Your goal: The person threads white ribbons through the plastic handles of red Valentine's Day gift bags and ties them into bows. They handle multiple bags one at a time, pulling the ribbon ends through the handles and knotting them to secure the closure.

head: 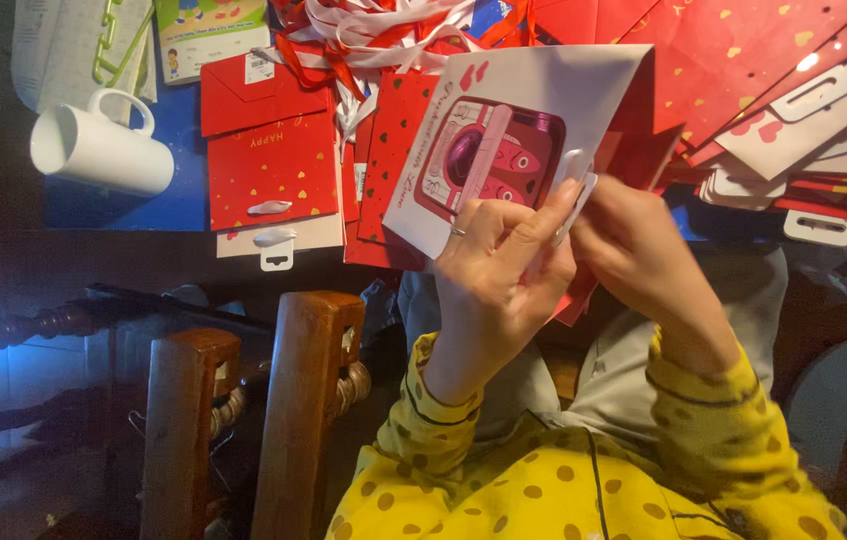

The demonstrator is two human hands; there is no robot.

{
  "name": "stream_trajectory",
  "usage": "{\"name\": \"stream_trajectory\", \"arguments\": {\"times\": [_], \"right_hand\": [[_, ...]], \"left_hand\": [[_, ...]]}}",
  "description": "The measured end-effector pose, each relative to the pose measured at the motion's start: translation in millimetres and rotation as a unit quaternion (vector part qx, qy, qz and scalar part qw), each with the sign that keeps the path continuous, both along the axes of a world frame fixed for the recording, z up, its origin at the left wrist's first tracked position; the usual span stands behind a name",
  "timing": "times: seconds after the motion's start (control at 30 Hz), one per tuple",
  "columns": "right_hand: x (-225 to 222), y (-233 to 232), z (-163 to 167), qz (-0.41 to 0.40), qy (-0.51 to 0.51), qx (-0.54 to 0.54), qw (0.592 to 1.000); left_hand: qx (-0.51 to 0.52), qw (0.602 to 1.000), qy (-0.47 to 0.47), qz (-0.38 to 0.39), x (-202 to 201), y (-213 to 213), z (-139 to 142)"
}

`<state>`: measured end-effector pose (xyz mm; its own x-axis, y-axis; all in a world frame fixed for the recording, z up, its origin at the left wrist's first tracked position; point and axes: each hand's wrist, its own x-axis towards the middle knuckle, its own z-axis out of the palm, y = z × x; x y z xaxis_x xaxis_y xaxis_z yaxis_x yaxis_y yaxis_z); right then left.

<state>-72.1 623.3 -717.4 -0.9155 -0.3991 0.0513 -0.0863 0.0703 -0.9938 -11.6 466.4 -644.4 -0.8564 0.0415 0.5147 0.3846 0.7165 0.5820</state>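
Observation:
I hold a white and red paper gift bag [543, 90] with a pink printed picture on its front, up in the middle of the view. My left hand [493, 270] grips its lower edge, a ring on one finger. My right hand [633, 250] pinches a small white plastic handle piece [575, 185] at the bag's right edge, right beside my left fingers. Both arms wear yellow sleeves with brown dots.
Red gift bags with gold hearts [273, 165] lie spread on a blue surface, more stacked at the right [803, 110] with white handle tabs. A white mug [98, 145] lies at the upper left. Red and white ribbons [363, 30] are piled behind. Wooden chair posts [303, 400] stand below.

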Motion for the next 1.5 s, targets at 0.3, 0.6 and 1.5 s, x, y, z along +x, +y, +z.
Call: {"name": "stream_trajectory", "arguments": {"times": [0.3, 0.6, 1.5], "right_hand": [[30.9, 21.6, 18.1, -0.207, 0.034, -0.178, 0.961], [25.9, 12.9, 3.6, -0.199, 0.259, 0.166, 0.930], [28.0, -22.0, 5.2, -0.149, 0.263, 0.200, 0.932]], "left_hand": [[-0.019, 1.000, -0.014, -0.014, -16.2, 8.7, -32.5], [-0.002, 0.990, -0.122, -0.074, -28.8, -8.0, -59.4], [0.009, 0.987, 0.103, 0.124, -62.7, -71.3, -21.0]]}}
